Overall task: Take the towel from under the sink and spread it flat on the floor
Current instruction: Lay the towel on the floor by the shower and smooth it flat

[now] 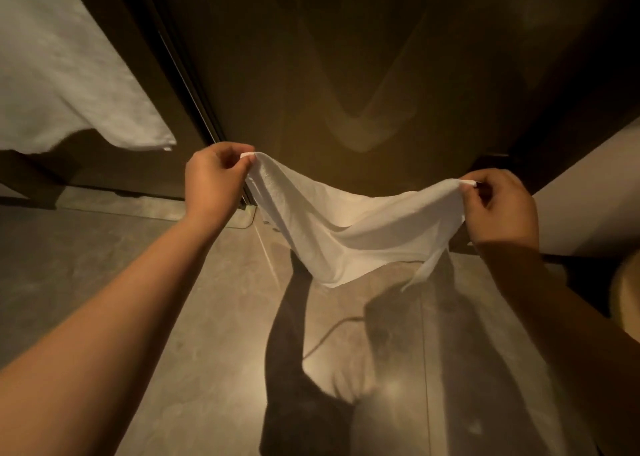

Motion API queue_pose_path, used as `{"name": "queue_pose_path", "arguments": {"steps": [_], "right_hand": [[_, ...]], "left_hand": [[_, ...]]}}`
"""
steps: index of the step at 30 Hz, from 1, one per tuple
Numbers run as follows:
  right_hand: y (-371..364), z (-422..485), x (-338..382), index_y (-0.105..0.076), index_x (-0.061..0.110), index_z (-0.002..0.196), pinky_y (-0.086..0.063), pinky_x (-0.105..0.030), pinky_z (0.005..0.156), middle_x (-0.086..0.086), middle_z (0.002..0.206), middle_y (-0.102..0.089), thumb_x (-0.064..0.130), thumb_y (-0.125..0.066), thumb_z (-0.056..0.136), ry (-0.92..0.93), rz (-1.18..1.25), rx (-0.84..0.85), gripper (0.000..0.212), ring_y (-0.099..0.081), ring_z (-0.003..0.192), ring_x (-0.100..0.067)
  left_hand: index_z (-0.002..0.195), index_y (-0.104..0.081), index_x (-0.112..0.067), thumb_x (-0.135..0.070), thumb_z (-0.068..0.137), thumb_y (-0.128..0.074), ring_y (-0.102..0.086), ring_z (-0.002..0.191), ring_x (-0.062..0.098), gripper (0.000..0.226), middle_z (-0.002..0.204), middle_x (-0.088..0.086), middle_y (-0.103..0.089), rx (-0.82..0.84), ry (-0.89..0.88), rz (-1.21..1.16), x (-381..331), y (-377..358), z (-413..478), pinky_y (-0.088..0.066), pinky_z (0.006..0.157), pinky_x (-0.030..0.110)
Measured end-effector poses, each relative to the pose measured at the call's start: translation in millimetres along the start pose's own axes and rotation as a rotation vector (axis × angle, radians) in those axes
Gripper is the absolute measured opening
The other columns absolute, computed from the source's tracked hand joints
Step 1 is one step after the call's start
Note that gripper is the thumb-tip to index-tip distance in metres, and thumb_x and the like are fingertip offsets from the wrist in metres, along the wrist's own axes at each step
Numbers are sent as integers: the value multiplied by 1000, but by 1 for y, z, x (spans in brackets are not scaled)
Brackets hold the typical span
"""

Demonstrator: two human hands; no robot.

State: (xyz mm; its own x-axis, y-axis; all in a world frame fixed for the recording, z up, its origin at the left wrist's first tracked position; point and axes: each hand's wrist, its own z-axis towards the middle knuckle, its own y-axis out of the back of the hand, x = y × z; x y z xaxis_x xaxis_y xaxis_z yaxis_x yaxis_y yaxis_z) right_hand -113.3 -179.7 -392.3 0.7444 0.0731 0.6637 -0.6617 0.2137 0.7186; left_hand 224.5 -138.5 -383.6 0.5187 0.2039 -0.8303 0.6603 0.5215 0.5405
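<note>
A white towel hangs in the air between my two hands, sagging in the middle and drooping to a point above the floor. My left hand pinches its upper left corner. My right hand pinches the upper right corner. Both arms are stretched forward, about a towel's width apart. The towel's lower edge hangs clear of the grey stone floor, and its shadow falls on the tiles below.
A dark glossy wall or door panel stands straight ahead, with a dark frame to its left. Another white cloth hangs at the upper left. A pale surface sits at the right edge.
</note>
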Motion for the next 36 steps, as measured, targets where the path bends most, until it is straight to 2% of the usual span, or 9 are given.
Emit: {"name": "queue_pose_path", "arguments": {"steps": [4,8,12,15,20,25,28,32,36], "right_hand": [[-60,-28,-49,-59,25,105,-52,-32,83,9,105,-52,25,-52,96,3,17,5,12,-54,94,-13],[-107,-50,-83,-60,22,105,-51,-29,83,7,105,-53,23,-52,96,87,-8,-2,12,-54,92,-12],[-137,-63,-113,-62,15,106,-48,-28,77,1,104,-56,23,-52,95,191,-91,9,16,-53,88,-13],[-153,-75,-135,-61,16,100,-45,-26,71,2,98,-54,24,-55,93,243,-149,47,12,-53,84,-12],[-180,-99,-165,-61,21,93,-51,-33,70,4,92,-53,25,-59,90,289,-287,142,5,-54,82,-14],[-204,-113,-183,-63,20,94,-49,-30,67,2,93,-56,25,-59,89,304,-351,207,8,-51,78,-11],[-214,-126,-196,-64,15,94,-50,-34,68,-2,95,-58,21,-58,88,311,-379,271,10,-54,77,-16],[-222,-137,-213,-63,11,89,-40,-31,62,-7,91,-60,21,-56,87,349,-473,409,13,-55,78,-22],[-231,-147,-226,-59,15,79,-35,-29,58,-2,82,-58,30,-55,89,306,-533,488,18,-51,70,-18]], "left_hand": [[99,-70,-26,-25,89,-62,-63,79,-4,13,87,-12,-68,-3,-2,-12,74,-38,-20,-47,58,6],[103,-70,-23,-27,89,-62,-64,85,4,16,91,-8,-68,4,-41,36,132,-68,-31,-52,75,22],[106,-70,-20,-27,89,-62,-64,90,12,20,98,-3,-69,28,-89,89,175,-89,-39,-53,81,30],[105,-70,-22,-28,89,-61,-63,89,11,19,97,-5,-68,73,-135,132,203,-98,-49,-54,79,32],[103,-70,-24,-25,90,-60,-63,89,10,16,97,-5,-68,145,-132,161,239,-107,-71,-52,78,30],[104,-69,-21,-23,90,-60,-60,89,12,17,95,-7,-64,201,-117,226,261,-121,-87,-50,78,28],[104,-69,-20,-23,89,-60,-60,86,12,17,93,-7,-63,216,-138,289,277,-127,-96,-48,75,27],[96,-70,-21,-22,88,-61,-61,81,15,13,90,-4,-67,294,-146,412,300,-130,-105,-51,72,31],[88,-71,-18,-21,84,-62,-60,72,16,10,85,0,-70,365,-170,552,323,-136,-112,-50,64,31]]}}
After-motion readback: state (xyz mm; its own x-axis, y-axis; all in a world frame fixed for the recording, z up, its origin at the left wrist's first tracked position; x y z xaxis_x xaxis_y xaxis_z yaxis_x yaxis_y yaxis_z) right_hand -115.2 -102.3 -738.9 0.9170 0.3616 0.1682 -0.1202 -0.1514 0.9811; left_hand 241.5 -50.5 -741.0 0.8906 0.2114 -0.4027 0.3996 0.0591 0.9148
